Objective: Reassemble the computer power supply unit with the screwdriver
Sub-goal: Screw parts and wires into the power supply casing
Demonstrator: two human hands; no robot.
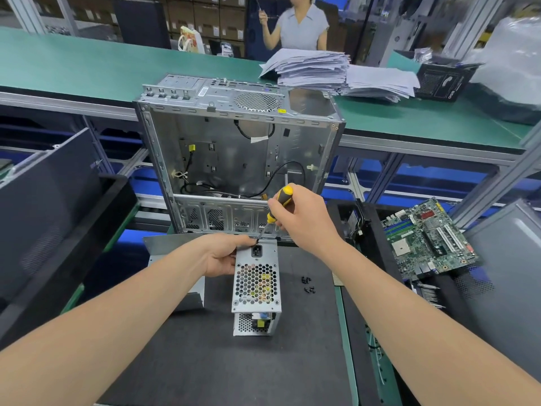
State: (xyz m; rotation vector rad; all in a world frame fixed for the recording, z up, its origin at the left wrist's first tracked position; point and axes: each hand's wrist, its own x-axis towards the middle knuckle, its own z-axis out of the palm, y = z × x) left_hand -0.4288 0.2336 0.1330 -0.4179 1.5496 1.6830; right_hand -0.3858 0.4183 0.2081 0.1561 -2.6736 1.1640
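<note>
Dark grey matted tabletop (234,370) carries the work. Silver open-sided steel computer case (234,148) stands upright at its far edge, loose black cables inside. Green motherboard (427,238) lies tilted beyond the right edge. Silver perforated-metal power supply unit (256,285) stands on end mid-tabletop, nearer the far edge, socket face up toward the camera. Left hand (225,256) grips the unit's upper left side, fingers curled round it. Right hand (301,218) is wrapped round yellow-and-black-handled screwdriver (283,196), shaft slanting down-left, tip at the unit's top edge just above the power socket. Small black screws (307,285) lie in a loose cluster between unit and right edge.
</note>
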